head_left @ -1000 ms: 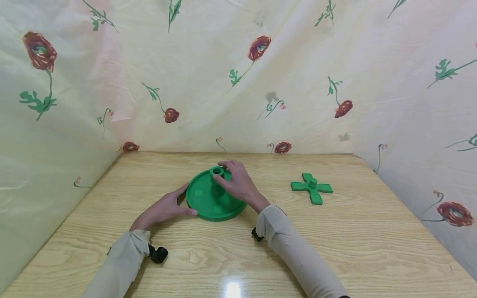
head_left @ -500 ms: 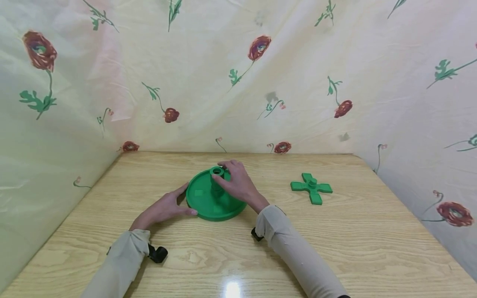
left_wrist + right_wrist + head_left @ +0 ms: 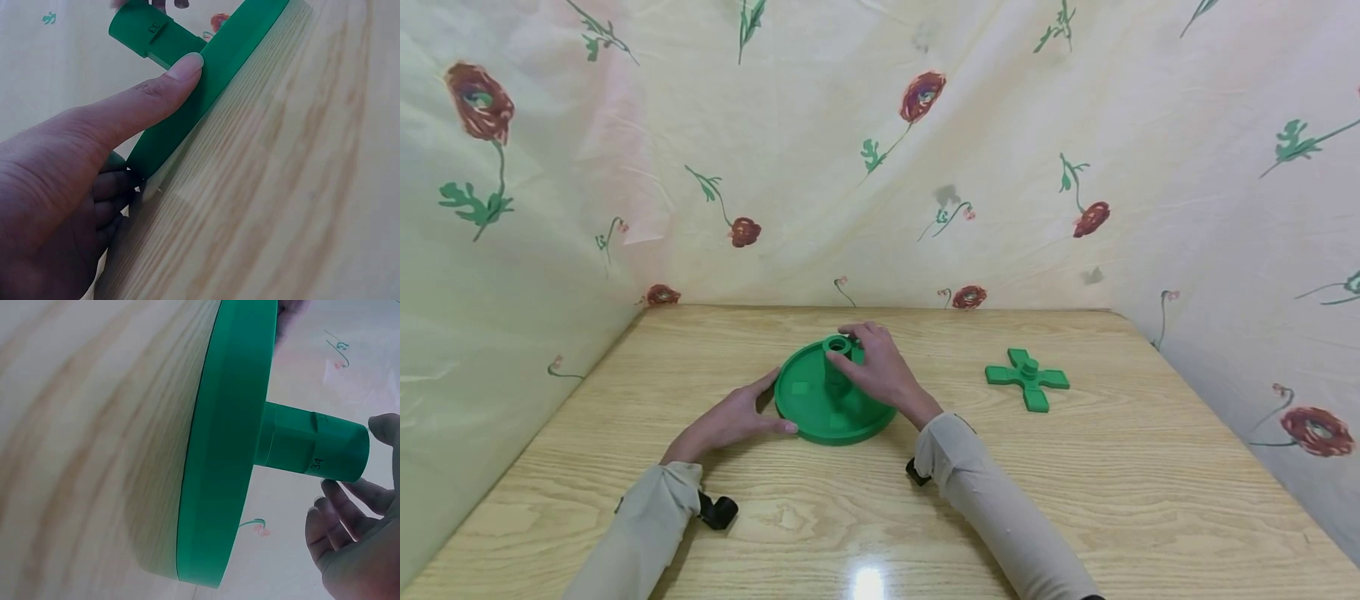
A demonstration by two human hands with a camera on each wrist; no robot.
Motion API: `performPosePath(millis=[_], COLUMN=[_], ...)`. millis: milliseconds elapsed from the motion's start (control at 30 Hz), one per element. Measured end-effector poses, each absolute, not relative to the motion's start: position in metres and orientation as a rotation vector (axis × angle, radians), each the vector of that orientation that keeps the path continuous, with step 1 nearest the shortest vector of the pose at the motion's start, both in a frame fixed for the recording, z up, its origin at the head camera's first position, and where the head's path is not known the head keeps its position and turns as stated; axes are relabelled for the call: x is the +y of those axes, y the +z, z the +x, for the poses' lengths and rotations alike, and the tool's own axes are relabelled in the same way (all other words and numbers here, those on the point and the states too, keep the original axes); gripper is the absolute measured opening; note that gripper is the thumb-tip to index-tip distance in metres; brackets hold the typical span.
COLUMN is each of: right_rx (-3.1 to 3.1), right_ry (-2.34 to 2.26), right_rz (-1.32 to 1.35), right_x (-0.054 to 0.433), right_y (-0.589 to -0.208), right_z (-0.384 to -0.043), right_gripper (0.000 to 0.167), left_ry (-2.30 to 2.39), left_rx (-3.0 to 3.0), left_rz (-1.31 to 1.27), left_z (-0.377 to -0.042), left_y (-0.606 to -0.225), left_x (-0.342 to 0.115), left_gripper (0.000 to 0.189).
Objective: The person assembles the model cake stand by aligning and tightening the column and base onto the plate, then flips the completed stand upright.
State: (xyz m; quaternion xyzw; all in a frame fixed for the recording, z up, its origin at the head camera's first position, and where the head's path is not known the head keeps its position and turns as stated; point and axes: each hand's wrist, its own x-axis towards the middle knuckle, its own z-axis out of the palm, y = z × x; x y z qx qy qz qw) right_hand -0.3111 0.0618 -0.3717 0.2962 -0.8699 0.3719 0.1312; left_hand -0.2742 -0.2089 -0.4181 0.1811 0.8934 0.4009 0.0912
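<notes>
Green cross [image 3: 1030, 379] lies right of a disc [image 3: 808, 412] the spread left hand [image 3: 736, 419] holds, right hand [image 3: 883, 367] pinching its post [image 3: 300, 439].

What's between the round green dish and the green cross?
In the head view: the right hand and wrist over the right edge of the green dish, then bare wooden table up to the green cross.

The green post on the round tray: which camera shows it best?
The right wrist view: there the green post shows side-on, almost unobstructed, with a readable 34. The head view shows its hollow top, but the right hand partly covers it. The left wrist view crowds it against the picture's top edge.
</notes>
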Motion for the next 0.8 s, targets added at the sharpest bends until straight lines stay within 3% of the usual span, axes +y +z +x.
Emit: performPosePath(millis=[800], right_rx=[-2.519], right_ry=[1.085], right_rz=[0.89], right_x=[0.062], right_y=[-0.3722], right_z=[-0.3108], right_gripper=[0.045], left_ry=[1.185], left_rx=[2.666], left_rz=[0.544], left_z=[-0.2735], left_y=[-0.4177], left_x=[-0.2088], left_gripper=[0.114])
